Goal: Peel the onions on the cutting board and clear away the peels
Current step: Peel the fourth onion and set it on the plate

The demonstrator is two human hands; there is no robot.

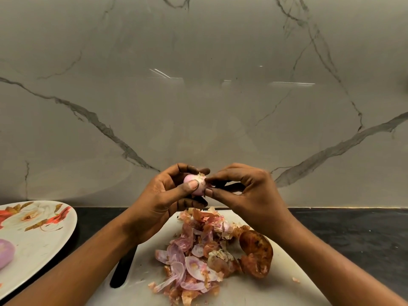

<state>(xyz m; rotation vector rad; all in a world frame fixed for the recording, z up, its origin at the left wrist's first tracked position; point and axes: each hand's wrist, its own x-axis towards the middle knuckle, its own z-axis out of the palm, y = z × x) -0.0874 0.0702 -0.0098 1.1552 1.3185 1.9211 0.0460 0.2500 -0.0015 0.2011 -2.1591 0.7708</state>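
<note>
The onion, nearly bare, is held above the board in the curled left hand. The right hand pinches its papery 3 o'clock end. Peeling is in hand; next, probably a firm tug, dropping that scrap onto the peels at 6 o'clock.

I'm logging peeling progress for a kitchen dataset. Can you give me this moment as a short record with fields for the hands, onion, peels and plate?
left hand: holds a small onion above the cutting board
right hand: pinches loose skin at the onion's end
onion state: mostly bare, pink
peels: piled on the board, not cleared
plate: floral, left of the board, with a peeled onion on it
black handle: at the board's left edge
</note>
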